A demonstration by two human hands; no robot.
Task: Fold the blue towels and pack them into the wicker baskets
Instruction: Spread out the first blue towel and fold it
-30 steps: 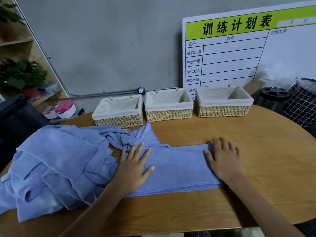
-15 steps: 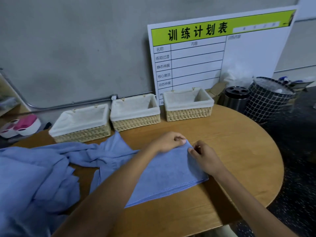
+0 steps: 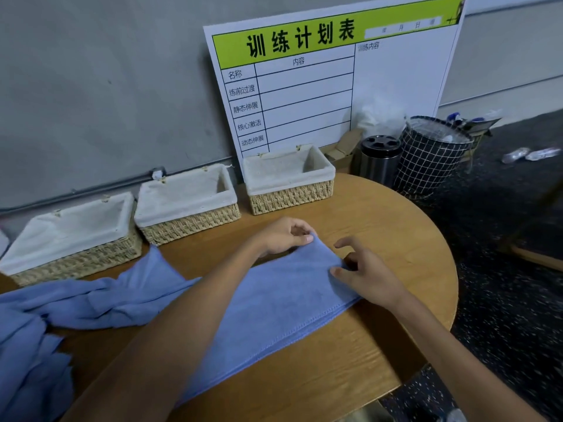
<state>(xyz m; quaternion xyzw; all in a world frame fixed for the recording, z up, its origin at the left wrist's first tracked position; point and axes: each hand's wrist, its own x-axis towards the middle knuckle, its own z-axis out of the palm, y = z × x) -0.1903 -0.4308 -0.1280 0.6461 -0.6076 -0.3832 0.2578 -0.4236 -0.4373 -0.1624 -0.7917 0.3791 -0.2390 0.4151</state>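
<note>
Here the folding step is in hand: the towel lies as a long strip across the table, and both hands pinch its far end, the left hand at the corner toward twelve o'clock, the right hand at the corner toward three. Next, I judge, that end must be carried back toward seven o'clock. Three baskets wait empty beyond; more towels heap at nine.

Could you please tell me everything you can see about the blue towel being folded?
The blue towel looks like soft terry with a stitched hem. It lies as a long flat band across the round wooden table. The left hand and right hand each pinch a corner at its far right end.
</note>
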